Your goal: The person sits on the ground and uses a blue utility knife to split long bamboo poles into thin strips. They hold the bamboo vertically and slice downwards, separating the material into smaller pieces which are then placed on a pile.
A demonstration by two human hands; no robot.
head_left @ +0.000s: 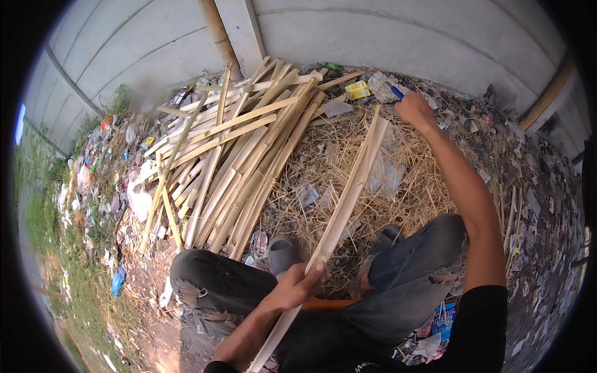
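Looking down from the head camera, a person sits low with knees spread, in torn dark trousers and grey slip-on shoes; the second shoe is half hidden behind the right knee.

Nearest the viewer, the left hand is closed around the lower part of a long split bamboo strip, thumb on top. The strip's near end runs past the hand and is cut off at the bottom edge of the picture. From the hand it slants up and to the right, across a bed of dry straw on the ground.

At the strip's far end the right arm stretches out straight. The right hand is clenched around a blue handle, just beside the strip's tip. Only a short stub of the handle shows; whatever is attached to it is hidden by the fist.

Left of the strip, well apart from it, lies a loose pile of pale bamboo slats, crossing each other at many angles.

Litter surrounds everything: plastic scraps, wrappers, a yellow packet; most pieces are too small to identify.

Farthest away stands a grey concrete wall, with a bamboo pole leaning against it, its top cut off.
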